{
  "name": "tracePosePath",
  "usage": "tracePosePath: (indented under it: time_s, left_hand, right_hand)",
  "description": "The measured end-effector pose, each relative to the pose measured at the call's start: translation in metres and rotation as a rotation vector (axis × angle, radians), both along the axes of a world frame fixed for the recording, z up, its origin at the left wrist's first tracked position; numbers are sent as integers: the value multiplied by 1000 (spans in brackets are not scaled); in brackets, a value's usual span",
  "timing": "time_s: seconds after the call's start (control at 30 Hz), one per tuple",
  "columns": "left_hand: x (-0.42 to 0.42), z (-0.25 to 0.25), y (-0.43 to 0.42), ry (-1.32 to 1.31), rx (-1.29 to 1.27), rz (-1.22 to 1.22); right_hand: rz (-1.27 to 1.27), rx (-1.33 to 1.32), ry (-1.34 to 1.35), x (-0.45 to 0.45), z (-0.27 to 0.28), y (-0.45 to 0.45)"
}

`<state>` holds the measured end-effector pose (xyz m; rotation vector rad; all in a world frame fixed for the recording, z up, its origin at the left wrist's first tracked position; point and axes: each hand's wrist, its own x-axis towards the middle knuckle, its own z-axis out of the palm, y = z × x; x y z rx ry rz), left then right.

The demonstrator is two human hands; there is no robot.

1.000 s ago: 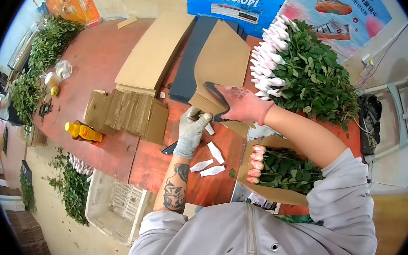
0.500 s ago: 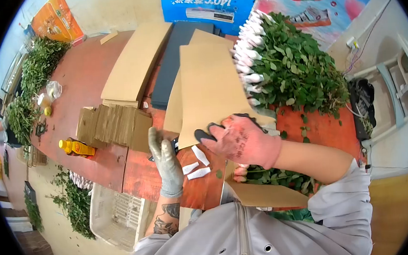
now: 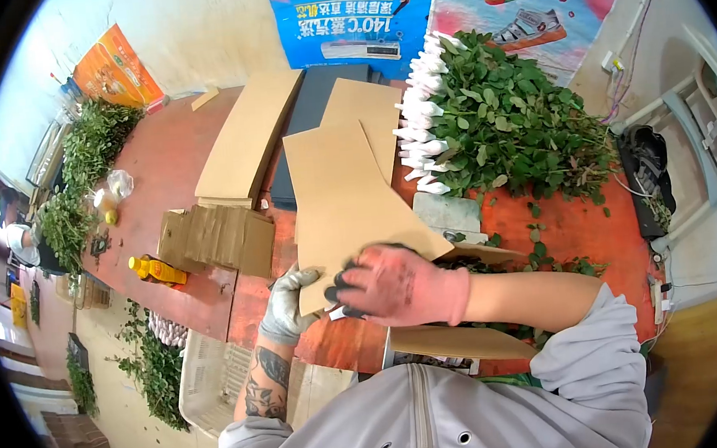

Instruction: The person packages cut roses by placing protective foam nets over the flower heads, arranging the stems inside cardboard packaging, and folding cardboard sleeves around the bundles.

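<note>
Cardboard [image 3: 344, 200] slants over the red table [image 3: 578, 228]. Left hand [image 3: 287, 305] pinches its near-left edge; right hand [image 3: 401, 288] lies half-curled across it, grip unclear. Even support should limit creasing.

Tabletop [image 3: 172, 159]: flower bunch [image 3: 519, 119] nr far R corner; long board stack [image 3: 250, 136] nr far edge, L of ctr; 2nd stack [image 3: 282, 179] just R of it. Short board pile [image 3: 216, 239] in front, twd near edge; bottle [image 3: 160, 272] L of pile. Card sheet [image 3: 344, 196] btwn bunch & pile, L hand [image 3: 291, 303] at its near L corner, R hand [image 3: 405, 283] over near end. Crate [image 3: 206, 379] below near edge.
</note>
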<state>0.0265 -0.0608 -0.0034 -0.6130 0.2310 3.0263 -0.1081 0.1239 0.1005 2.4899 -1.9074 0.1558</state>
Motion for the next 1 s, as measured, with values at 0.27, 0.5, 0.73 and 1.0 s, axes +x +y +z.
tracePosePath:
  time_s: [0.27, 0.5, 0.73, 1.0]
  left_hand:
    - [-43, 86, -15, 250, -966, 268]
    - [-44, 130, 52, 637, -1711, 23]
    - [-62, -12, 87, -8, -1283, -438]
    - [-54, -80, 106, -131, -1537, -695]
  right_hand:
    - [-595, -340, -1349, -128, -10, 52]
    - [-800, -273, -1651, -54, 18, 169]
    - [-1155, -159, -622, -15, -125, 249]
    - [-1143, -80, -530, -30, -152, 243]
